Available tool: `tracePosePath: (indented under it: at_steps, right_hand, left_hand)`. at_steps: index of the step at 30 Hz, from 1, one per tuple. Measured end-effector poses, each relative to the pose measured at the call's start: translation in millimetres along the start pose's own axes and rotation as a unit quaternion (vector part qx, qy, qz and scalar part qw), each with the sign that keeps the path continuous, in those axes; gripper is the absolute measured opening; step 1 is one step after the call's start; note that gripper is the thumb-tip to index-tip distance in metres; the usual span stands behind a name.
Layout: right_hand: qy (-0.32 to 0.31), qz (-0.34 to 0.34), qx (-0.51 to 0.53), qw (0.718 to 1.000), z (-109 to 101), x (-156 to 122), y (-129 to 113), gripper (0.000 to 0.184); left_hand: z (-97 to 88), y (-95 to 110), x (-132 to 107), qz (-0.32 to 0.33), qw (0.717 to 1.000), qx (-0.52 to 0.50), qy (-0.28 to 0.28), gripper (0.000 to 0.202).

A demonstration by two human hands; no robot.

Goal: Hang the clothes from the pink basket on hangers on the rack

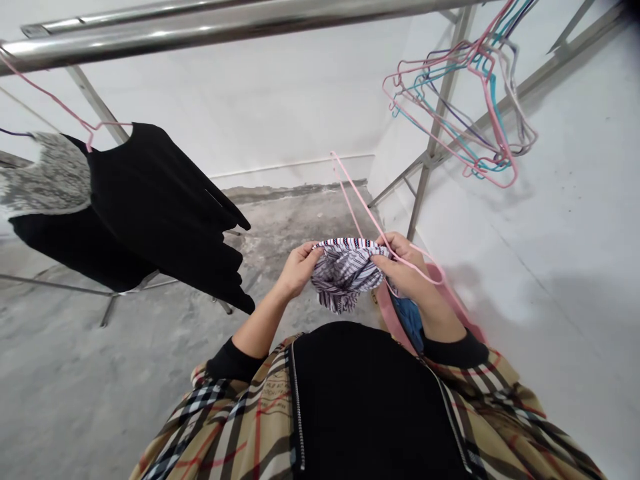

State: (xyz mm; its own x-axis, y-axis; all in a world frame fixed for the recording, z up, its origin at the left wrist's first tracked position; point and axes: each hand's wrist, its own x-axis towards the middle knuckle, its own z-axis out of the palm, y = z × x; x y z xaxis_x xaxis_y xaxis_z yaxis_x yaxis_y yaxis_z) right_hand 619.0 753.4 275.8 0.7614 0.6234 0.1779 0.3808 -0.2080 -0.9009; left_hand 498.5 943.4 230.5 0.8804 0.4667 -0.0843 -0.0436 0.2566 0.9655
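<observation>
A bunched striped garment (345, 273), white with dark lines and a patterned band along its upper edge, hangs between my two hands. My left hand (299, 267) pinches the left end of that band. At the opposite end, my right hand (403, 263) grips the band with thumb and fingers. A pink clothes hanger (361, 199) slants up and away from my right hand, its wire passing over the fingers; how firmly it is held there I cannot tell. The lower part of the garment falls in folds, and its full shape is hidden.
A metal rail (225, 30) crosses overhead. Black clothing (165, 213) and a grey-and-black top (47, 177) hang at left. Several wire hangers (493, 107) cluster at upper right. Below my right arm stands a pink tub (393, 320) with blue cloth (410, 320) inside. White walls surround the concrete floor.
</observation>
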Motion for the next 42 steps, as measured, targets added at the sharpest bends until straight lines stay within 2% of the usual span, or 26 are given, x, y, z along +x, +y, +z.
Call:
tracePosePath:
  at_steps: [4, 6, 8, 10, 12, 14, 17, 19, 22, 25, 27, 29, 30, 31, 32, 34, 36, 37, 39, 40, 42]
  right_hand:
    - [0.037, 0.016, -0.032, 0.999, 1, 3, 13, 0.017]
    - [0.024, 0.027, -0.042, 0.998, -2, 0, 15, 0.018]
    - [0.012, 0.019, -0.052, 0.998, -9, -8, 16, 0.018]
    - [0.006, 0.001, -0.053, 0.999, -23, -19, 19, 0.019]
    - [-0.01, -0.002, -0.036, 0.999, -42, -32, 25, 0.029]
    - [-0.05, 0.023, -0.015, 0.998, -63, -44, 32, 0.034]
    - [-0.128, 0.064, -0.02, 0.989, -87, -55, 39, 0.036]
    - [-0.18, 0.068, -0.051, 0.98, -89, -57, 38, 0.036]
    - [-0.231, 0.052, -0.1, 0.966, -70, -54, 34, 0.038]
    - [-0.243, 0.028, -0.119, 0.962, -32, -45, 33, 0.041]
    - [-0.246, 0.015, -0.107, 0.963, -7, -38, 35, 0.042]
    - [-0.236, 0.009, -0.074, 0.969, 14, -31, 37, 0.042]
    - [-0.222, 0.004, -0.054, 0.974, 22, -28, 38, 0.043]
    - [-0.203, -0.004, -0.034, 0.979, 27, -25, 38, 0.044]
    - [-0.186, -0.016, -0.018, 0.982, 31, -22, 38, 0.044]
    - [-0.164, -0.038, 0.007, 0.986, 33, -18, 36, 0.043]
    - [-0.156, -0.051, 0.029, 0.986, 31, -15, 33, 0.039]
    - [-0.153, -0.058, 0.039, 0.986, 29, -13, 30, 0.037]
    - [-0.148, -0.083, 0.051, 0.984, 25, -9, 25, 0.033]
    - [-0.144, -0.098, 0.054, 0.983, 23, -7, 22, 0.031]
    - [-0.113, -0.114, 0.058, 0.985, 20, -5, 16, 0.028]
  left_hand:
    - [-5.3, 23, -6, -0.147, 0.982, -0.025, -0.114, 0.029]
    - [-6.6, 31, -7, -0.206, 0.966, -0.068, -0.138, 0.026]
    - [-7.3, 36, -7, -0.22, 0.959, -0.137, -0.118, 0.022]
    - [-8.1, 37, -6, -0.212, 0.954, -0.198, -0.071, 0.018]
    - [-9.8, 34, -4, -0.204, 0.951, -0.234, -0.019, 0.014]
    - [-12.8, 29, -3, -0.198, 0.949, -0.247, 0.015, 0.012]
    - [-18.9, 22, -4, -0.183, 0.951, -0.249, 0.025, 0.014]
    - [-22.2, 21, -5, -0.173, 0.953, -0.249, 0.016, 0.016]
    - [-22.0, 24, -8, -0.153, 0.959, -0.239, -0.01, 0.021]
    - [-13.2, 28, -13, -0.133, 0.972, -0.186, -0.056, 0.029]
    - [-3.6, 28, -16, -0.118, 0.983, -0.102, -0.101, 0.029]
    - [6.4, 27, -20, -0.071, 0.982, 0.053, -0.167, 0.025]
    - [10.7, 27, -23, -0.029, 0.967, 0.159, -0.197, 0.022]
    - [14.3, 28, -25, 0.023, 0.936, 0.276, -0.217, 0.02]
    - [16.8, 30, -27, 0.079, 0.889, 0.394, -0.221, 0.018]
    - [18.9, 36, -31, 0.192, 0.763, 0.587, -0.187, 0.019]
    - [17.6, 45, -33, 0.295, 0.649, 0.689, -0.132, 0.02]
    - [16.1, 49, -34, 0.336, 0.609, 0.71, -0.109, 0.019]
    - [12.7, 59, -34, 0.385, 0.564, 0.725, -0.092, 0.017]
    - [11.0, 63, -34, 0.386, 0.555, 0.73, -0.095, 0.017]
    - [7.8, 70, -32, 0.359, 0.556, 0.742, -0.107, 0.02]
